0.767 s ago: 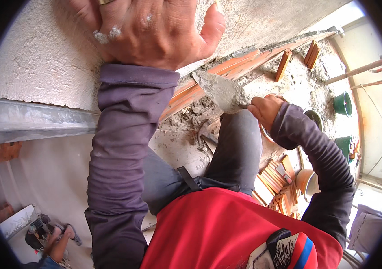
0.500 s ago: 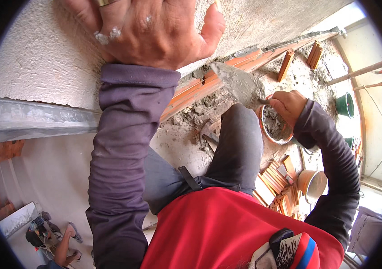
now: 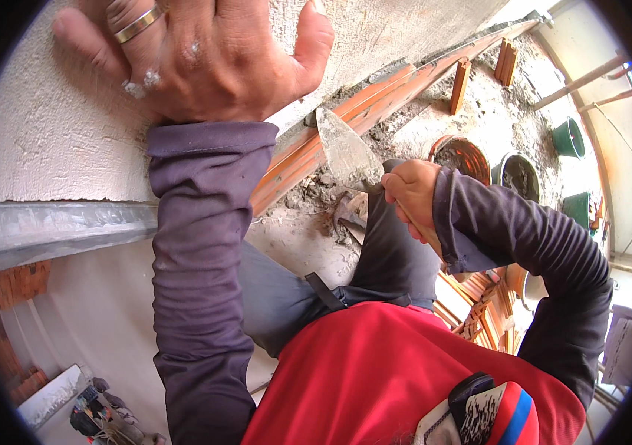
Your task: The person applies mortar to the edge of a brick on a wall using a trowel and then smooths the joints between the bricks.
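My left hand (image 3: 212, 55) rests flat with spread fingers on the rough plastered wall (image 3: 56, 126); a ring circles one finger and specks of mortar cling to the skin. My right hand (image 3: 414, 194) is closed around the wooden handle of a trowel (image 3: 342, 152). The trowel's mortar-smeared blade points up and left, its tip close to a row of orange bricks (image 3: 294, 159) along the wall's foot. Below the blade, a hammer (image 3: 348, 211) lies near my knee, partly hidden by my leg.
An orange bucket (image 3: 463, 154) and another bucket (image 3: 518, 176) with mortar stand to the right. Green buckets (image 3: 568, 139) are farther right. Upright bricks (image 3: 460, 87) stand on the mortar-strewn floor, and stacked bricks (image 3: 490, 315) lie beside me. A metal edge (image 3: 64, 222) runs along the wall at left.
My right hand has moved the trowel left and down, away from the orange bucket toward the wall's foot. My left hand stays on the wall; the whole view has shifted slightly.
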